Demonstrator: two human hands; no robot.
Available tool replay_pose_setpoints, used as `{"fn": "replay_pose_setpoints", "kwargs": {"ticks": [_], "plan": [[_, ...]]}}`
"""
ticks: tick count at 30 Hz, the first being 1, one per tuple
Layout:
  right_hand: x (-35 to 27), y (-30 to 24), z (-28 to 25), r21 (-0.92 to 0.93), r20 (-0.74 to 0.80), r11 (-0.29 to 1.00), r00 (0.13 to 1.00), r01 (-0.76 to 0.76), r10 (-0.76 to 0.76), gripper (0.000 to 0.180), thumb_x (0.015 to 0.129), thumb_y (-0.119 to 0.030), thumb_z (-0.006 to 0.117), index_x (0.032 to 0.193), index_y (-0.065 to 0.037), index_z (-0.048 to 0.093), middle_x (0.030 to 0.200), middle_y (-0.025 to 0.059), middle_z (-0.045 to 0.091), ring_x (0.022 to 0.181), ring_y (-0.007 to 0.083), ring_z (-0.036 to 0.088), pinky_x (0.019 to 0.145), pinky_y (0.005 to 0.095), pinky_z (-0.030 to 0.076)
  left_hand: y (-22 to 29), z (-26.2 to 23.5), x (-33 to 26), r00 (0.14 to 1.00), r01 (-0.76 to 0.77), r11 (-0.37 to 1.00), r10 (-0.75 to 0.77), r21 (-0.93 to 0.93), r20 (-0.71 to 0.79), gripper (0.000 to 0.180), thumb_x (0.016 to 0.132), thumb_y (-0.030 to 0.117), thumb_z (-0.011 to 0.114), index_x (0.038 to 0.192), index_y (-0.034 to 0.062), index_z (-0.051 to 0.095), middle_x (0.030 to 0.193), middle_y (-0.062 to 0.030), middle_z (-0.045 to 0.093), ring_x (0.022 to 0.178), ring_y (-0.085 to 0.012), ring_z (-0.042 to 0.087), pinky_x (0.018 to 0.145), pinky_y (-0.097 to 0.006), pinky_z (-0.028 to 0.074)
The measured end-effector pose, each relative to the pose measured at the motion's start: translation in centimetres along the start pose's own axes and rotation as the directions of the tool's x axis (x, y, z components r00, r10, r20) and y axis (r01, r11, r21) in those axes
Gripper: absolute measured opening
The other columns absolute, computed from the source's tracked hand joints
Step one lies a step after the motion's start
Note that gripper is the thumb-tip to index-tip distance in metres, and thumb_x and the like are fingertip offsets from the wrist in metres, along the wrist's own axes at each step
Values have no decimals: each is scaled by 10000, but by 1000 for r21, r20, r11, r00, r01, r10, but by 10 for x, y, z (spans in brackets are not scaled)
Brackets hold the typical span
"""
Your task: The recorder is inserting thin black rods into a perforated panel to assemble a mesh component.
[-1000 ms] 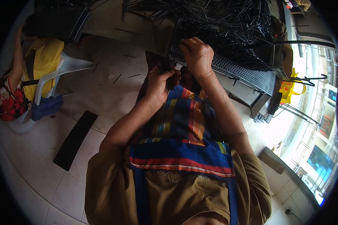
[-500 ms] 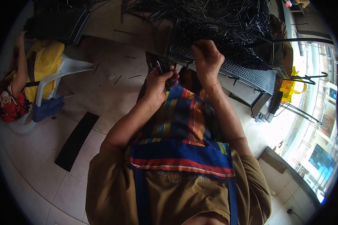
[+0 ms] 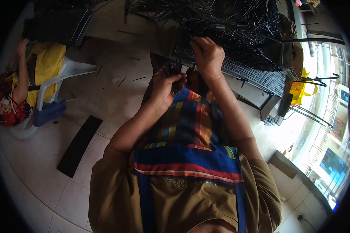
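My left hand point(image 3: 164, 84) is closed around a small bunch of thin dark strips point(image 3: 170, 69), held above my striped apron point(image 3: 182, 120). The strips are dim, so what they are exactly is hard to make out. To the right and a little farther off, my right hand point(image 3: 210, 57) is closed with fingertips pinched together, over the near edge of a perforated metal rack point(image 3: 274, 82). Whatever it pinches, if anything, is hidden. A heap of thin black pieces point(image 3: 241, 52) lies on that rack, just beyond my right hand.
More thin black strips point(image 3: 206, 11) are piled at the back. On the left, another person point(image 3: 17, 89) sits on a pale plastic chair point(image 3: 68, 70). A black flat strip point(image 3: 79, 147) lies on the tiled floor. A yellow bag point(image 3: 299, 91) hangs right of the rack, near black metal hooks.
My right hand has moved slightly to the left and away from me, still pinched. The strips in my left hand have shifted a little and look more spread.
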State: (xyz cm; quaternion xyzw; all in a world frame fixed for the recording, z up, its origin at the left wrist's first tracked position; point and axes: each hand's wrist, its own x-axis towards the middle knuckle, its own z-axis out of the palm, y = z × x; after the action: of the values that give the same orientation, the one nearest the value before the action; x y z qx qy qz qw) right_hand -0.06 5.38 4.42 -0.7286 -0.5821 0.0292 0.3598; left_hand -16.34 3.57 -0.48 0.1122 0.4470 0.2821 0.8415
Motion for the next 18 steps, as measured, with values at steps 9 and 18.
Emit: {"fn": "replay_pose_setpoints", "kwargs": {"ticks": [9, 18], "plan": [[-21, 4, -5, 173, 179, 958, 964, -229, 198, 217, 790, -108, 699, 991, -27, 709, 786, 108, 699, 698, 217, 693, 619, 314, 518, 6, 3, 0, 988, 0, 998, 10, -66, 156, 192, 816, -27, 642, 993, 39, 614, 865, -107, 702, 723, -192, 679, 564, -294, 506], [-14, 16, -7, 565, -54, 789, 944, -240, 326, 150, 803, 43, 679, 933, -10, 629, 814, 16, 666, 673, 47, 577, 583, 201, 466, 3, 6, 1, 999, 24, 999, -22, -45, 43, 196, 837, -33, 617, 1023, 29, 610, 913, -120, 701, 786, -206, 693, 633, -315, 555]]}}
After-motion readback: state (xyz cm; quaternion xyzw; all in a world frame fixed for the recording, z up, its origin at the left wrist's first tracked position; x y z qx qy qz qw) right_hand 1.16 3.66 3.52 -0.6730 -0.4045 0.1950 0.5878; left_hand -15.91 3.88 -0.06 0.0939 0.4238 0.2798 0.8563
